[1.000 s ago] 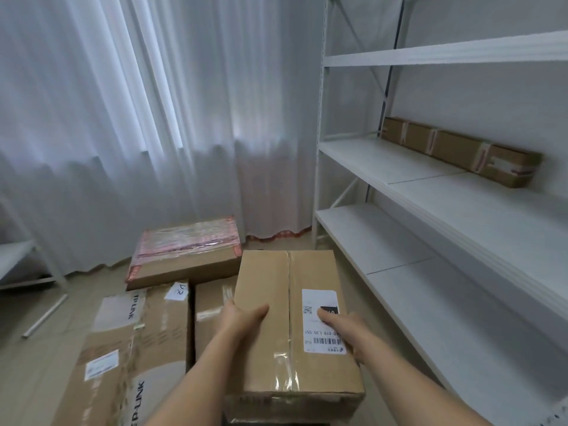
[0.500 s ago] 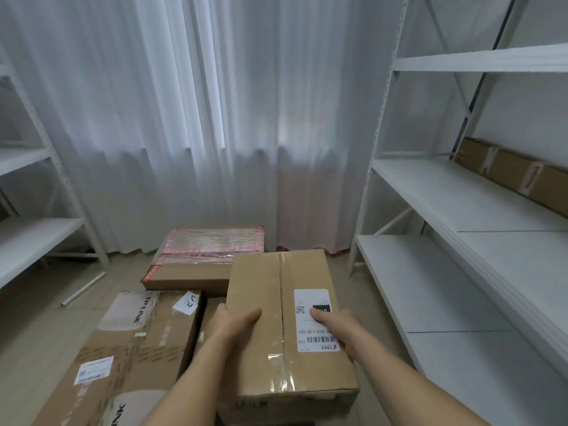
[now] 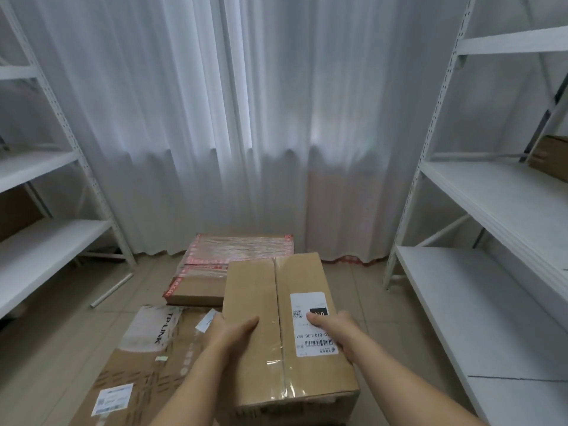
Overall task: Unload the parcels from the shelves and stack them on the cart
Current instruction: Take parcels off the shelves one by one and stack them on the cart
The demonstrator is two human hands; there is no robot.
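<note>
I hold a long brown cardboard parcel [image 3: 270,327] with a white shipping label in front of me. My left hand [image 3: 229,332] grips its left side with the thumb on top. My right hand [image 3: 336,329] grips its right side, thumb pressing on the label. Below and left lies a large TP-LINK box [image 3: 144,355]. Beyond it sits a flat parcel wrapped in red tape [image 3: 227,256]. The cart under these boxes is hidden. Another brown parcel [image 3: 550,158] lies on the right shelf at the frame edge.
White metal shelving [image 3: 491,210] runs along the right, and another white rack [image 3: 46,235] along the left. White curtains [image 3: 246,118] cover the far wall. A white pole [image 3: 112,289] lies on the tiled floor at left.
My view has swung left from the right shelf toward the curtains; the left rack has come into sight. The parcel stays in both hands, now over the boxes below.
</note>
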